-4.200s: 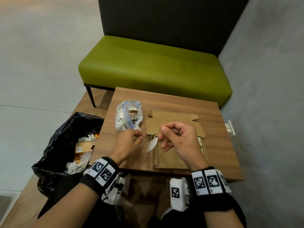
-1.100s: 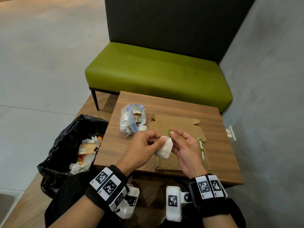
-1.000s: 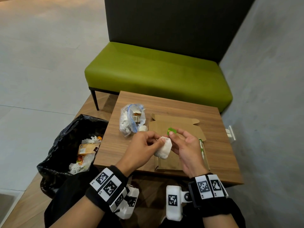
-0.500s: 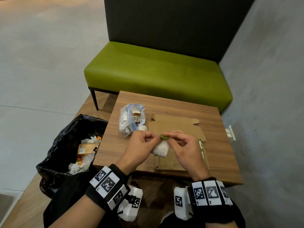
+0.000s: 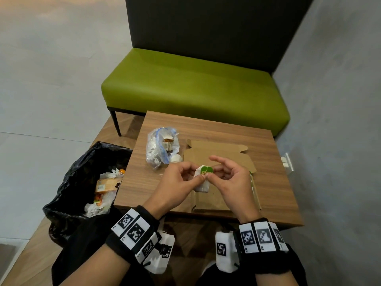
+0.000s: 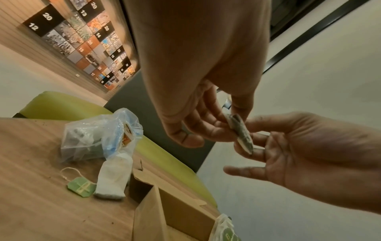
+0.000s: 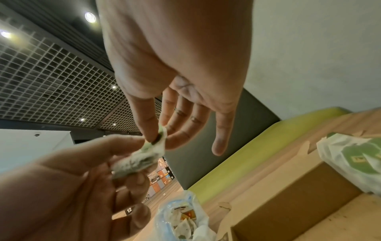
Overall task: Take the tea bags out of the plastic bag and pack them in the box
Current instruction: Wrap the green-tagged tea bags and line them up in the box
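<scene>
Mid-task: both hands, left hand [image 5: 181,178] and right hand [image 5: 231,178], pinch one tea bag [image 5: 203,178] above the open cardboard box [image 5: 216,159]; box holds some already; plastic bag [image 5: 160,147] still part full; another tea bag [image 6: 112,177] lies beside it.

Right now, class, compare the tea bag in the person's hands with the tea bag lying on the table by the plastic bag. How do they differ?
The held tea bag is up in the air, pinched by the left hand and right hand; the table tea bag lies flat and untouched.
The held tea bag has its green tag pressed against it; the table tea bag's tag lies beside it, string loose.
Both are white with green tags.
</scene>
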Demonstrator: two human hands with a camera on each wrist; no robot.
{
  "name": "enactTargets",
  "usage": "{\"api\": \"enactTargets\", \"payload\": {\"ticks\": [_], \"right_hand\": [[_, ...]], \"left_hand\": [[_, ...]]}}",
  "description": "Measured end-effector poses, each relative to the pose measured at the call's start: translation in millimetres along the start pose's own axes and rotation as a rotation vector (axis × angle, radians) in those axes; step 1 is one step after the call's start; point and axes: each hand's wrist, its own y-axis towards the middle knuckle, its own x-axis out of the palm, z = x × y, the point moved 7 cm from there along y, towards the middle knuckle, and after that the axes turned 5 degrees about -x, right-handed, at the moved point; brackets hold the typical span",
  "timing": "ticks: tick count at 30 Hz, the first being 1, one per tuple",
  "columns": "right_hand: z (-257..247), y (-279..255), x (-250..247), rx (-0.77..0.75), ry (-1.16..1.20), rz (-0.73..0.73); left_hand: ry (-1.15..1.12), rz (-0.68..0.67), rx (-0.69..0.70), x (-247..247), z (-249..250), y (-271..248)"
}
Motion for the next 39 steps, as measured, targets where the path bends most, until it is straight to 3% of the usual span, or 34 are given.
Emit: {"api": "enactTargets", "payload": {"ticks": [7, 15, 18, 22, 28, 32, 39], "right_hand": [[-4.6, -1.5, -18.8, 0.003, -0.078, -0.063], [-0.2, 9.4, -52.1, -0.009, -0.309, -0.144], [9.6, 11.8, -67.3, 0.024, -0.408, -0.160], [37.1, 13.6, -85.1, 0.109, -0.442, -0.123], [67.8, 10.1, -82.8, 0.169, -0.421, -0.139], [75.7, 6.3, -93.6, 0.184, -0.408, -0.103], [79.8, 2.9, -111.1, 0.135, -0.387, 0.011]], "left_hand": [[0.174, -0.017, 0.096, 14.8, -0.3, 5.9], [0.286, -0.055, 0.073, 45.7, -5.8, 19.2], [0.466, -0.080, 0.046, 56.1, -16.1, 24.3], [0.745, -0.188, 0.022, 71.8, -40.4, 22.6], [0.770, -0.187, -0.041, 79.1, -57.7, 24.3], [0.959, -0.337, 0.001, 87.8, -64.2, 14.4], [0.933, -0.298, 0.107, 89.5, -61.0, 11.5]]}}
